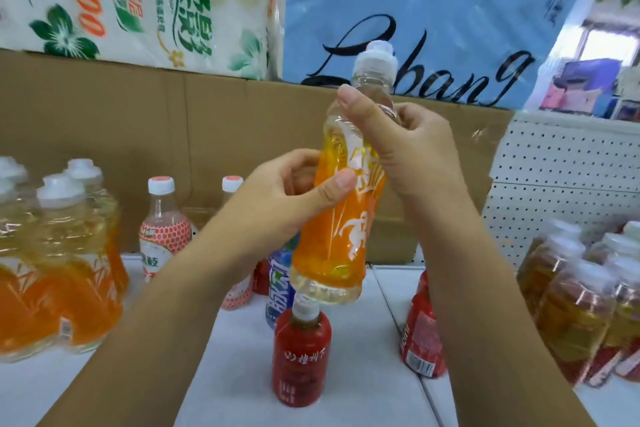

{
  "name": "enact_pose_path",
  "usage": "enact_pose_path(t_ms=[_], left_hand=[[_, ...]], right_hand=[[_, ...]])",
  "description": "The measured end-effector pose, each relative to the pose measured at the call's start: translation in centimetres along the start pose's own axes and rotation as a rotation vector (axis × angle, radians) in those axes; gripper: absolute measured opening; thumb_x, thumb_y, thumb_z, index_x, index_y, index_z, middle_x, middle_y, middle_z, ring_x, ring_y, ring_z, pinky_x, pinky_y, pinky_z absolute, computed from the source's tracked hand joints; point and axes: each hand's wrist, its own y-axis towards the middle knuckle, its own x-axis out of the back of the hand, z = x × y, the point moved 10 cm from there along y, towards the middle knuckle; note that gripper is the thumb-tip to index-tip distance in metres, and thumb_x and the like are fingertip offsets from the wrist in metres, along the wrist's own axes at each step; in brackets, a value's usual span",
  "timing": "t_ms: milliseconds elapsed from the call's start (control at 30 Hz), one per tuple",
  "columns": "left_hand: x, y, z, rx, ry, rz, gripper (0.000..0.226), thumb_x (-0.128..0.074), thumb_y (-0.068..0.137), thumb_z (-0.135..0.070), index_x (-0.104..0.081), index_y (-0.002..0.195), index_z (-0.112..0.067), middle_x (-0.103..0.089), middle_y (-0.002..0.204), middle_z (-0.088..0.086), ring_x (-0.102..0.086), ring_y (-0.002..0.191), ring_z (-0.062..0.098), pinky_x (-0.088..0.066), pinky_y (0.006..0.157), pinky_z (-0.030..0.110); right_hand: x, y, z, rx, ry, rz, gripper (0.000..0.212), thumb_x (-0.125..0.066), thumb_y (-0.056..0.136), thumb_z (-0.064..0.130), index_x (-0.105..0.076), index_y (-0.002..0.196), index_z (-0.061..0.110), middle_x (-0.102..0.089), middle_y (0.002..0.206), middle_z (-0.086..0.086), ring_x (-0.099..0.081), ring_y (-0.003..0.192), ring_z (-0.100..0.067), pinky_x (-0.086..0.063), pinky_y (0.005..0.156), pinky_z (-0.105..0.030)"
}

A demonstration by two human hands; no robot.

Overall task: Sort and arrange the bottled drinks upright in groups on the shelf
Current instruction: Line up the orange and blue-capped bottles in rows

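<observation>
You hold the clear plastic bottle with the orange label and white cap up in both hands. Your left hand curls round its labelled middle, and your right hand wraps its clear shoulder just under the cap. Its long axis is nearly upright, cap tipped toward 1 o'clock, base above the small red-labelled bottle on the white shelf. The matching cluster of orange-labelled bottles stands at 8 o'clock, so your left hand looks nearer to it
</observation>
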Motion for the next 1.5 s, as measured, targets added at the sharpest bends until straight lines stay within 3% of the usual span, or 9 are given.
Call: enact_pose_path(t_ms=[233,400,633,700,933,1100,1200,1333,1500], left_hand=[[9.8,-5.7,1.4,0.013,0.031,-0.324,0.041,-0.076,0.077,-0.042,-0.065,0.114,-0.029,-0.077,0.099,-0.010,-0.074,0.091,0.008,-0.061,0.075,0.031],[18.8,-11.9,4.5,-0.009,-0.024,-0.656,0.045,-0.076,0.070,-0.043,-0.062,0.111,-0.033,-0.075,0.102,-0.015,-0.072,0.094,0.005,-0.059,0.073,0.027],[26.9,-20.6,10.3,0.021,0.310,-0.936,0.044,-0.078,0.085,-0.037,-0.056,0.121,-0.026,-0.065,0.110,-0.003,-0.064,0.103,0.017,-0.054,0.090,0.032],[27.7,-21.7,12.3,0.087,0.346,-0.964,0.048,-0.077,0.085,-0.038,-0.054,0.126,-0.027,-0.063,0.116,-0.003,-0.060,0.108,0.015,-0.051,0.091,0.022],[30.0,-22.5,16.3,0.189,0.313,-0.961,0.061,-0.067,0.088,-0.054,-0.039,0.141,-0.042,-0.050,0.138,-0.010,-0.048,0.131,0.018,-0.045,0.107,0.050],[29.0,-22.9,13.5,0.045,0.441,-1.071,0.076,-0.067,0.096,-0.026,-0.021,0.157,-0.024,-0.022,0.152,0.000,-0.036,0.131,-0.002,-0.033,0.099,0.002],[26.2,-23.0,10.1,-0.156,0.535,-1.178,0.072,-0.072,0.092,-0.014,-0.031,0.151,-0.010,-0.033,0.150,0.010,-0.040,0.136,0.023,-0.043,0.106,0.025],[20.3,-18.9,6.5,-0.388,0.587,-1.018,0.051,-0.071,0.094,-0.016,-0.048,0.138,-0.006,-0.049,0.138,0.005,-0.049,0.128,0.026,-0.047,0.100,0.048],[17.2,-9.7,7.9,-0.178,0.415,-0.717,0.055,-0.063,0.098,-0.025,-0.040,0.147,-0.016,-0.047,0.142,-0.009,-0.043,0.133,0.006,-0.037,0.111,0.025]], right_hand=[[-10.2,-1.4,0.6,0.001,0.002,0.218,0.053,-0.063,0.082,0.069,-0.072,0.101,0.020,-0.076,0.090,0.004,-0.073,0.085,-0.009,-0.061,0.077,-0.029],[-16.1,-3.3,-3.5,-0.069,0.037,0.176,0.032,-0.066,0.089,0.055,-0.072,0.101,0.026,-0.074,0.095,0.014,-0.069,0.095,0.000,-0.055,0.085,-0.021],[-22.1,-7.8,-9.7,-0.082,-0.086,0.006,0.024,-0.074,0.088,0.036,-0.071,0.106,0.020,-0.071,0.102,0.008,-0.066,0.096,-0.007,-0.052,0.088,-0.025],[-22.9,-8.5,-10.5,-0.089,-0.114,-0.006,0.022,-0.074,0.088,0.032,-0.069,0.106,0.021,-0.070,0.100,0.009,-0.064,0.094,-0.006,-0.053,0.089,-0.027],[-22.7,-10.2,-13.4,-0.156,-0.201,-0.058,0.031,-0.073,0.089,0.033,-0.066,0.116,0.019,-0.066,0.113,0.005,-0.061,0.105,-0.012,-0.052,0.096,-0.034],[-21.3,-11.3,-14.1,-0.149,-0.274,-0.104,0.031,-0.072,0.089,0.035,-0.061,0.115,0.022,-0.063,0.114,0.007,-0.060,0.107,-0.014,-0.051,0.097,-0.036],[-19.7,-11.0,-13.6,-0.131,-0.234,-0.185,0.029,-0.070,0.091,0.026,-0.060,0.118,0.021,-0.065,0.116,0.003,-0.062,0.108,-0.014,-0.053,0.098,-0.037],[-17.7,-9.0,-12.5,-0.088,-0.179,-0.236,0.037,-0.067,0.091,0.014,-0.059,0.127,0.019,-0.065,0.121,0.002,-0.063,0.111,-0.012,-0.053,0.099,-0.032],[-17.2,-6.2,-12.2,-0.102,-0.285,-0.162,0.051,-0.064,0.096,0.026,-0.048,0.144,0.016,-0.056,0.141,0.000,-0.052,0.127,-0.012,-0.042,0.106,-0.027]])
